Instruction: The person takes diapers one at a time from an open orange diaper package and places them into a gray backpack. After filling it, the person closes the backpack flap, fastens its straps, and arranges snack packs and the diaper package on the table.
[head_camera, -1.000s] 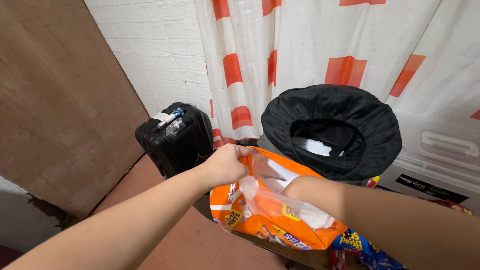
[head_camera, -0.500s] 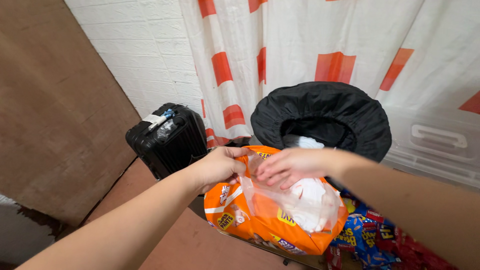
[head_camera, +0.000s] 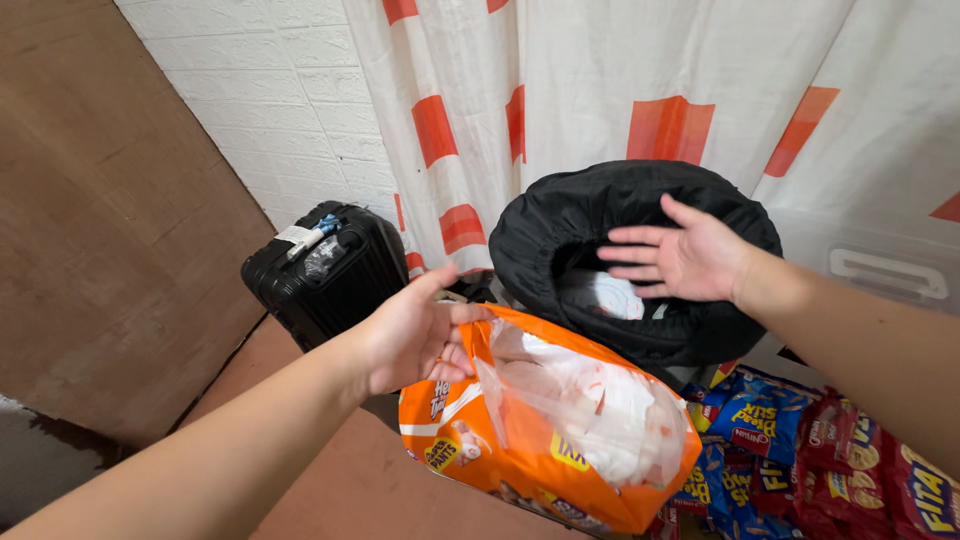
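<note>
Gripping orange diaper pack (head_camera: 520, 455), left hand (head_camera: 415, 335); right hand (head_camera: 680, 258) spread empty above black-lined bin (head_camera: 560, 225), suitcase (head_camera: 320, 270) beside.

both forearms bare, no sleeves, rings or watch showing.

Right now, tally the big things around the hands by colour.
Orange: 1, the pack
Black: 2, the bag and the suitcase
Total: 3

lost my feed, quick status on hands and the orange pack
Left hand grips the orange pack at its torn top. Right hand open, empty, over the black-lined bin. Nothing between them.
</note>
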